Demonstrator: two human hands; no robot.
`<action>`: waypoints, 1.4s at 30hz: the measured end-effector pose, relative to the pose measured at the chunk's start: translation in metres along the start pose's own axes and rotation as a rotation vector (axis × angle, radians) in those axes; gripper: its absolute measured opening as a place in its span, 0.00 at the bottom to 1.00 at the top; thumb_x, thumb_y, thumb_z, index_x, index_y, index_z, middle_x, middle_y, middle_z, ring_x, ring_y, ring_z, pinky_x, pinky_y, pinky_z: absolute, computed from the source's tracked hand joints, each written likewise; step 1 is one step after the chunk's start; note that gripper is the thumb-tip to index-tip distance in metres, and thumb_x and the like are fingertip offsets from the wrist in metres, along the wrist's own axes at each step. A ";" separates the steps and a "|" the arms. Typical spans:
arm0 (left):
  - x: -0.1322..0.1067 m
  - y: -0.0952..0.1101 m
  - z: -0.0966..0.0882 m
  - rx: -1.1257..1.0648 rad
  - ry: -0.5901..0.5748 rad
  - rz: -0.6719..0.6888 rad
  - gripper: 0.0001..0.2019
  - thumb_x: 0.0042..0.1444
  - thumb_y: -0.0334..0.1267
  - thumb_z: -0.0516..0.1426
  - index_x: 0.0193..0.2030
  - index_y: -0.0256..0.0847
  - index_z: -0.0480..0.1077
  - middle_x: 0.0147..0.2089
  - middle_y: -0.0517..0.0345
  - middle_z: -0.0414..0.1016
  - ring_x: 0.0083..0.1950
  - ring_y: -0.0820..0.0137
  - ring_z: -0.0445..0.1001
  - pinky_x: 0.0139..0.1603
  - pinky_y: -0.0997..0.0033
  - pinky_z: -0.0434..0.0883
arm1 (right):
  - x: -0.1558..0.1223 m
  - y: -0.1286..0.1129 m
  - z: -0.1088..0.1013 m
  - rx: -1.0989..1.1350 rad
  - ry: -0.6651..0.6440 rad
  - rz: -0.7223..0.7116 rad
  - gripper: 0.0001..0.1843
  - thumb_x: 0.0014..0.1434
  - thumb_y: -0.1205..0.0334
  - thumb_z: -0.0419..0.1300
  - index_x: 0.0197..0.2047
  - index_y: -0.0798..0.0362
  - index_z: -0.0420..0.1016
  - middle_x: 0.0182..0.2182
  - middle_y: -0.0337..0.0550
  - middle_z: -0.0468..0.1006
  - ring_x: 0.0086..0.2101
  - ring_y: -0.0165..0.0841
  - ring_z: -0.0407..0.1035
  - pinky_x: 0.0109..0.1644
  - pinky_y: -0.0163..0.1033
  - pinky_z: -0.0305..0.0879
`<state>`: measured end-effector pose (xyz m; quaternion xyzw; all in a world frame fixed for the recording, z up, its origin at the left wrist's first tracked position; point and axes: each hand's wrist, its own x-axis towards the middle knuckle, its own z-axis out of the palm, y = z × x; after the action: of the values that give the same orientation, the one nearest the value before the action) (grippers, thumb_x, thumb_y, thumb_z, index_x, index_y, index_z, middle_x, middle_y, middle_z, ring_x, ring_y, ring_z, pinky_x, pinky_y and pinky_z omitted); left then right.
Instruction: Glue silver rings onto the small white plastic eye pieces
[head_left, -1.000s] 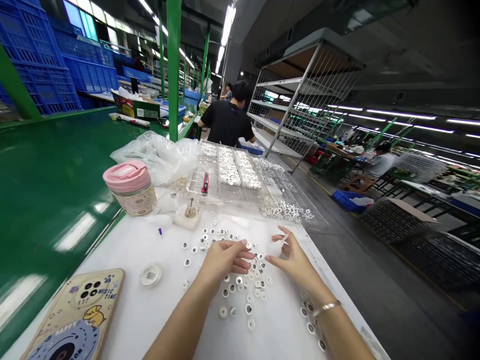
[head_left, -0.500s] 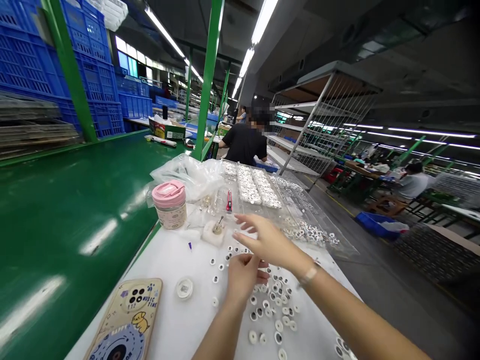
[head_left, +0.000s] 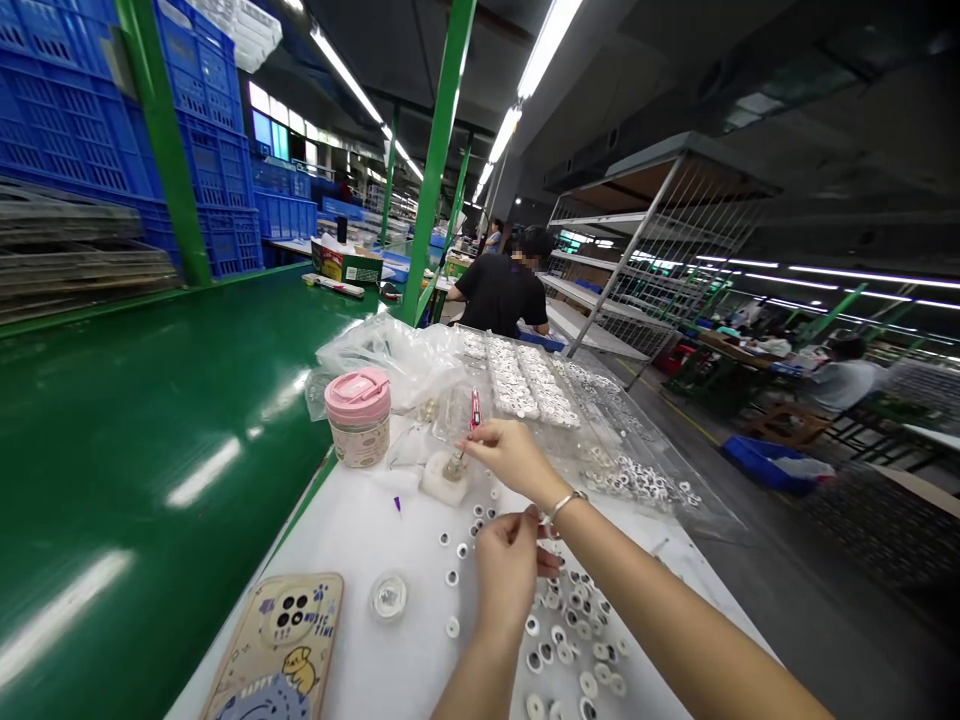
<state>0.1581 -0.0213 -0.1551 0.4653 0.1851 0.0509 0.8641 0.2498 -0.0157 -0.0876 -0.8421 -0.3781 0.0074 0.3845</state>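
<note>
My right hand (head_left: 507,456) reaches forward over the white table (head_left: 352,530) and pinches the small metal tool (head_left: 454,465) that stands in a white foam block (head_left: 444,484). My left hand (head_left: 507,572) is nearer to me, fingers curled in a pinch; what it holds is too small to make out. Several small white rings (head_left: 570,640) with dark centres lie scattered around and under both hands. Clear trays (head_left: 525,385) filled with rows of white rings lie just beyond the foam block.
A pink-lidded cup (head_left: 358,416) and a crumpled clear bag (head_left: 390,360) stand at the back left. A phone (head_left: 281,640) and a small round spool (head_left: 388,596) lie near me. A green conveyor (head_left: 135,420) runs along the left. A person in black (head_left: 502,290) sits ahead.
My right hand has moved from beside the left hand forward to the foam block and closed on the tool. My view has shifted, so the table sits further right.
</note>
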 end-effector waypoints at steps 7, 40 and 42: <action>-0.004 0.005 0.001 -0.085 0.018 0.019 0.20 0.49 0.49 0.56 0.33 0.29 0.68 0.33 0.46 0.73 0.18 0.77 0.66 0.19 0.76 0.68 | -0.061 -0.004 -0.070 0.151 0.522 0.132 0.12 0.47 0.54 0.61 0.29 0.55 0.77 0.31 0.44 0.77 0.35 0.33 0.69 0.38 0.35 0.64; -0.009 0.007 0.001 -0.016 0.003 -0.001 0.18 0.51 0.47 0.56 0.34 0.29 0.69 0.35 0.46 0.73 0.20 0.76 0.66 0.21 0.76 0.69 | -0.116 0.019 -0.078 0.106 0.584 0.171 0.07 0.47 0.58 0.62 0.27 0.53 0.77 0.28 0.43 0.76 0.31 0.32 0.71 0.36 0.35 0.68; -0.009 0.007 0.001 -0.018 0.002 -0.002 0.18 0.51 0.47 0.56 0.34 0.29 0.69 0.35 0.46 0.73 0.20 0.76 0.67 0.21 0.76 0.69 | -0.117 0.019 -0.079 0.116 0.600 0.173 0.07 0.47 0.59 0.62 0.28 0.53 0.77 0.28 0.43 0.77 0.31 0.32 0.71 0.36 0.35 0.68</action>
<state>0.1503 -0.0203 -0.1462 0.4572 0.1858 0.0521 0.8682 0.2025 -0.1497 -0.0770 -0.8123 -0.1735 -0.1871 0.5244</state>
